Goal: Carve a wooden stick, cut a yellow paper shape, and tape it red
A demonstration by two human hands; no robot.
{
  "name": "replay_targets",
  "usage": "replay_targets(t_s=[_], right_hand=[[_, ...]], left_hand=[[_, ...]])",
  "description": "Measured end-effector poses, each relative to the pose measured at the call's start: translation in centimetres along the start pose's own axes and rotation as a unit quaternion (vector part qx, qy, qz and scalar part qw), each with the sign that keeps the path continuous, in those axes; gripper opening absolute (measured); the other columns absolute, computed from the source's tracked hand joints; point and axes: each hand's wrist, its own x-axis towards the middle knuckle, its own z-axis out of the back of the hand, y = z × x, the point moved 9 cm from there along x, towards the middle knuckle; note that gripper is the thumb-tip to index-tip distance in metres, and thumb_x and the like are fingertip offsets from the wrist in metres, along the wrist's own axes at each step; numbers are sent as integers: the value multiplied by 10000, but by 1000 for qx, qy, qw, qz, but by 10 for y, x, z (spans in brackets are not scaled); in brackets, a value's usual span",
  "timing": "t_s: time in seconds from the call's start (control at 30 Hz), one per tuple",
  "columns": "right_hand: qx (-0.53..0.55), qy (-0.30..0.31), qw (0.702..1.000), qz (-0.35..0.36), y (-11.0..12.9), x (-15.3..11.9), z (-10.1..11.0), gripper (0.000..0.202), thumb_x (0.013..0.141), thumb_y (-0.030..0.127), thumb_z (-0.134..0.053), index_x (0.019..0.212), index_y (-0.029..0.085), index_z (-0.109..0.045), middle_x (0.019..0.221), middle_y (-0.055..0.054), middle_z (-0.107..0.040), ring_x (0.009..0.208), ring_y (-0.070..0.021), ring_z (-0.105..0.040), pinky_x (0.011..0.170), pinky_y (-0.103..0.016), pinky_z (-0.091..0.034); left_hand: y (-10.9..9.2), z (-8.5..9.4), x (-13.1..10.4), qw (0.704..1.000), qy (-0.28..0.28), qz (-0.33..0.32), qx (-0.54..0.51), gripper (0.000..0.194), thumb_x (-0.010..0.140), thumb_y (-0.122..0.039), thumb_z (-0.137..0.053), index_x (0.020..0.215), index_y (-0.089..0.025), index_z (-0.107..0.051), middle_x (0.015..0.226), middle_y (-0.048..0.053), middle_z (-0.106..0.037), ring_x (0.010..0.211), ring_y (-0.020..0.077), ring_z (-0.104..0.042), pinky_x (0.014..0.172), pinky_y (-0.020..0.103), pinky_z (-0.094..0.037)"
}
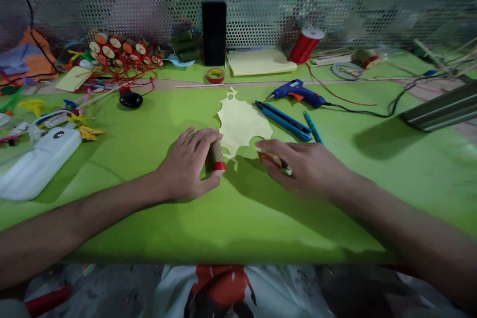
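My left hand (194, 161) is closed around a short brown tube (217, 151) with a red band near its lower end, which rests on the green table. My right hand (301, 164) grips a small yellow, red and black object (271, 158) with a pale tip. Motion blur and my fingers keep me from making out its kind. Between the hands, a little further off, lies a pale yellow sheet of paper (242, 121) with rounded bites cut from its edge. Just beyond my right hand are a blue utility knife (283, 120) and a turquoise pen (313, 128).
A blue glue gun (300, 92) lies at the right with its cord. Further back are a red tape roll (215, 76), an upright phone (214, 34) and a spool of red thread (306, 45). Several banded tubes (119, 49) are piled back left; a white device (40, 161) is nearer.
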Motion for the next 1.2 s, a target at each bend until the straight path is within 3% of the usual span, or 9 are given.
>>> replay_targets(t_s=[0.13,0.27,0.33,0.57,0.63,0.77,0.83,1.03,1.2], right_hand=[[11,-104,994,-28,-5,-3,20,330,1035,328,-509,1312,178,-608,990,-117,-811,718,-231,-734,626,-342,-496],[-18,57,998,3,-1,2,-13,307,1016,290,-468,1211,154,-662,700,-53,-737,504,-190,-610,510,-303,-355],[-33,55,998,-3,-3,4,-14,308,1024,302,-468,1206,162,-674,727,-63,-754,518,-192,-621,517,-303,-334],[36,-230,970,-63,-12,-13,39,207,976,322,-599,1155,219,-598,856,-53,-782,549,-179,-648,525,-305,-428],[34,-174,983,-43,-9,-8,29,140,977,311,-585,1085,223,-575,765,-26,-743,503,-161,-606,497,-287,-366],[-4,82,997,-5,-6,4,-18,120,1019,289,-499,1071,218,-580,607,17,-649,465,-153,-529,503,-280,-243],[-27,71,997,-14,-8,5,-15,159,1035,307,-487,1102,211,-594,619,5,-664,469,-158,-518,508,-287,-228],[40,-111,993,-28,-6,-2,18,168,1061,306,-474,1074,194,-598,698,-3,-699,477,-117,-522,528,-265,-353],[22,27,999,11,2,5,-12,103,1020,273,-510,989,216,-590,645,17,-669,495,-136,-544,512,-275,-299]], left_hand=[[0,0,0,1000,-2,3,1,681,970,-429,-591,1541,-166,-331,1569,208,-507,1486,404,-478,1322,711,-244],[0,0,0,1000,-1,-1,1,681,969,-427,-590,1538,-153,-334,1564,216,-507,1477,405,-481,1316,709,-257],[0,0,0,1000,0,-1,3,679,971,-433,-583,1536,-148,-336,1558,217,-510,1475,401,-480,1311,701,-273],[1,-1,1,1000,-2,6,6,672,973,-424,-563,1537,-130,-348,1558,224,-517,1472,422,-487,1293,731,-294],[0,-1,1,1000,-2,4,4,669,970,-418,-570,1537,-134,-356,1556,218,-523,1472,420,-489,1302,727,-283],[0,0,0,1000,-6,1,7,664,971,-429,-568,1533,-145,-357,1551,207,-528,1469,406,-497,1320,707,-264],[1,0,-1,1000,-1,3,10,663,977,-430,-558,1539,-153,-342,1561,206,-518,1480,403,-486,1319,707,-267],[1,-1,-1,1000,2,9,7,668,979,-432,-556,1544,-155,-334,1583,210,-502,1488,407,-476,1315,724,-255],[1,-1,1,1000,0,9,-1,655,972,-431,-571,1537,-184,-351,1570,184,-522,1482,393,-494,1325,705,-254]])
